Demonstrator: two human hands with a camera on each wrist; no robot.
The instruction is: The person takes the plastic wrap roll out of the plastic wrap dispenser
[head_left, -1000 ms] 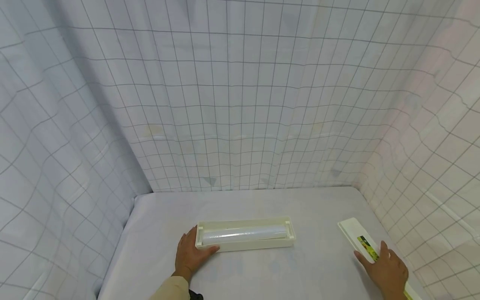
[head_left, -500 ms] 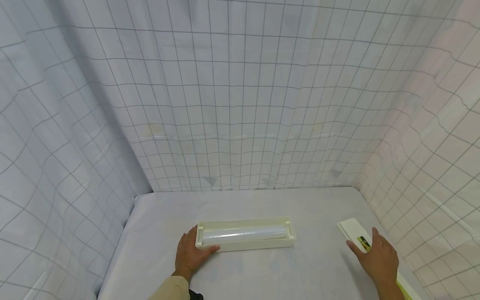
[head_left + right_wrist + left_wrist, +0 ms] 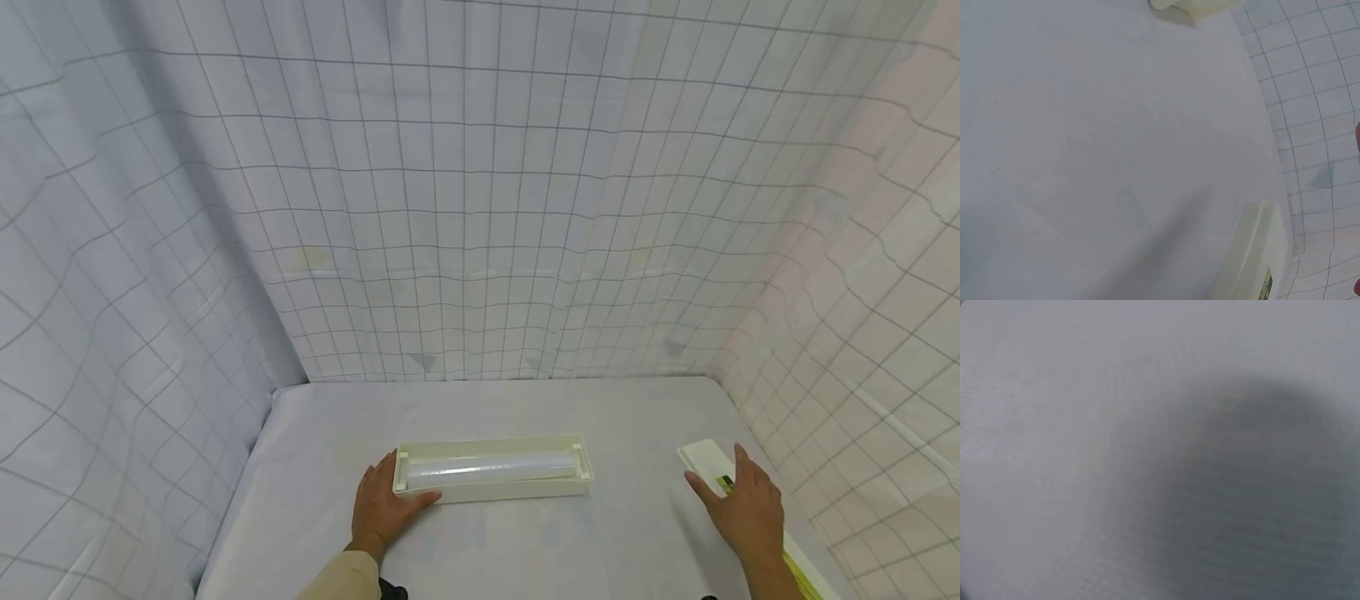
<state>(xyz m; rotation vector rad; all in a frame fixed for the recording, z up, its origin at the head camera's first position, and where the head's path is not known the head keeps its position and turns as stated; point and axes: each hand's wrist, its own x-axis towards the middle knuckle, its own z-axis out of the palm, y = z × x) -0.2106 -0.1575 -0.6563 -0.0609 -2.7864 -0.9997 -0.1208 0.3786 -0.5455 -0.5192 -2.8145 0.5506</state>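
Observation:
My left hand [image 3: 378,507] grips the left end of a long, cream open box [image 3: 517,490], its thumb along the front wall. Inside the box lies a shiny whitish roll [image 3: 491,468], which looks like plastic wrap. At the right, my right hand [image 3: 746,512] hovers over a long white lid [image 3: 705,458], thumb and fingers spread apart. The hand hides much of the lid and its colourful label [image 3: 725,483]. In the right wrist view, the lid [image 3: 1254,256] shows at the lower right, apart from the fingertips [image 3: 1357,287]. The left wrist view holds only blurred grey-white cloth and a shadow.
The table [image 3: 525,408] is covered in white cloth. Grid-patterned white curtains [image 3: 487,250] hang behind it and at both sides, the right one close to the lid. A yellow-green strip [image 3: 801,575] runs along the lid's near part.
My right hand has shifted leftward and a little farther forward, covering more of the label. The lid stays where it lay. My left hand and the box have not moved.

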